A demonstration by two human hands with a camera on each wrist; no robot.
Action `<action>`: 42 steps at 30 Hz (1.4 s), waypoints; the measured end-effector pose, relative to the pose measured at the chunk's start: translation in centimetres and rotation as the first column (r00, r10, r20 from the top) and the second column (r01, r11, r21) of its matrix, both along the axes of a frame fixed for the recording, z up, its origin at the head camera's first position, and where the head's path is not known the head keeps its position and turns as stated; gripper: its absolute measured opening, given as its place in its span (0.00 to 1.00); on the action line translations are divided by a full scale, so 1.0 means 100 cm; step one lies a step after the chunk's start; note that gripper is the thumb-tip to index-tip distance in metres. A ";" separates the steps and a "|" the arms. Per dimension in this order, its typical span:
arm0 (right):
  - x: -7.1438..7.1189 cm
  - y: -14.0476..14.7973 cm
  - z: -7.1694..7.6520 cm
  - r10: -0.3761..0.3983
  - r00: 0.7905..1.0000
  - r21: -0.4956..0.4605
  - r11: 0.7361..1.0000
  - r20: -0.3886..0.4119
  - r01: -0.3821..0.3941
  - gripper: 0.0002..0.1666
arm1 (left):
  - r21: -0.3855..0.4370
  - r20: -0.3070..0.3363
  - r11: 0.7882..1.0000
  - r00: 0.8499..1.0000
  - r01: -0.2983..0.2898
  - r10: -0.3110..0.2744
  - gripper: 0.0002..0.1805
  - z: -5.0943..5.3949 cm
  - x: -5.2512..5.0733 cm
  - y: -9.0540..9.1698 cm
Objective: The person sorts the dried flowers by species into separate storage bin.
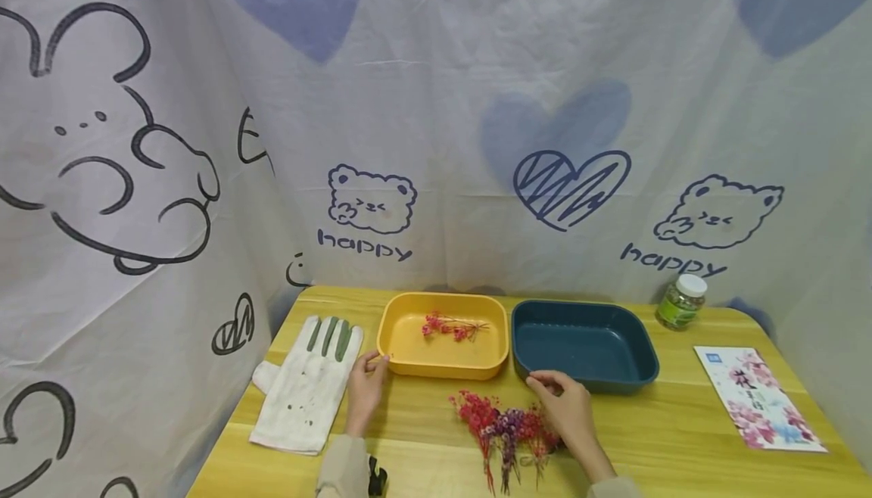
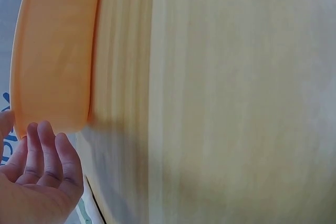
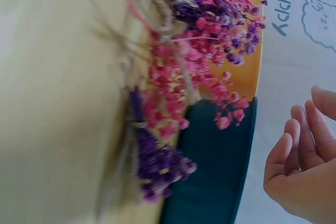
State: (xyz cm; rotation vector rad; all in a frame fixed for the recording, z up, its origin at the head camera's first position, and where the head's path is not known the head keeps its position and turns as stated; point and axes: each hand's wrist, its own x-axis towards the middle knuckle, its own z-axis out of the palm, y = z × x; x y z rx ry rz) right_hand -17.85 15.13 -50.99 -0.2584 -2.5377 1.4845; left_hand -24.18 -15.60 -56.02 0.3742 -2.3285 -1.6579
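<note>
At the near left corner of the yellow tray (image 1: 443, 368) is my left hand (image 1: 365, 390). Its thumb and bent fingers (image 2: 50, 153) meet the corner in the left wrist view; whether they pinch the rim is unclear. A sprig of pink dried flowers (image 1: 453, 328) lies in that tray. My right hand (image 1: 567, 407) hovers by the near left corner of the dark blue tray (image 1: 616, 386), with nothing visible in its loosely bent fingers (image 3: 310, 145). Tied bunches of pink dried flowers (image 1: 477, 411) and purple dried flowers (image 1: 507, 430) lie beside it, partly hidden by that hand.
White work gloves (image 1: 306, 396) with green fingertips lie on the left of the wooden table (image 1: 422, 437). A white-lidded jar (image 1: 681, 303) stands at the back right, and a floral-printed packet (image 1: 759, 399) lies nearer. A printed cloth (image 1: 463, 142) hangs behind the table.
</note>
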 end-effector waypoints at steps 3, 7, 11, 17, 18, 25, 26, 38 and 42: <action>0.008 0.004 -0.005 -0.018 1.000 -0.013 1.000 0.002 0.018 0.11 | 0.002 0.002 1.000 1.000 -0.003 0.003 0.18 0.000 0.000 -0.001; 0.018 0.010 -0.013 -0.037 0.999 -0.025 0.999 0.040 0.038 0.12 | 0.007 0.004 1.000 1.000 0.004 -0.004 0.18 0.000 0.000 -0.001; 0.027 0.014 -0.018 -0.055 0.990 -0.061 0.996 0.129 0.063 0.13 | 0.000 0.006 1.000 1.000 0.008 -0.008 0.19 0.000 0.001 0.000; 0.038 0.018 -0.028 -0.042 0.973 -0.083 0.995 0.226 0.062 0.17 | -0.009 0.004 1.000 1.000 0.004 -0.004 0.19 -0.001 0.000 0.000; 0.040 0.018 -0.030 -0.039 0.971 -0.083 0.995 0.237 0.061 0.18 | -0.006 0.005 1.000 1.000 0.004 -0.004 0.19 -0.001 0.000 -0.001; 0.051 0.018 -0.041 -0.031 0.962 -0.020 0.999 0.272 0.038 0.21 | 0.000 0.021 1.000 1.000 0.013 -0.013 0.20 -0.002 0.001 -0.001; 0.052 0.018 -0.043 -0.034 0.960 -0.011 0.999 0.277 0.039 0.21 | -0.002 0.022 1.000 1.000 0.013 -0.013 0.20 -0.002 0.001 -0.001; 0.060 0.013 -0.061 0.024 0.931 -0.077 0.997 0.364 0.004 0.23 | 0.036 0.035 0.999 0.999 0.028 -0.029 0.21 -0.004 0.000 -0.002; 0.060 0.012 -0.061 0.046 0.923 -0.054 0.998 0.382 -0.028 0.25 | 0.040 0.048 0.998 0.998 0.038 -0.039 0.21 -0.004 0.001 -0.003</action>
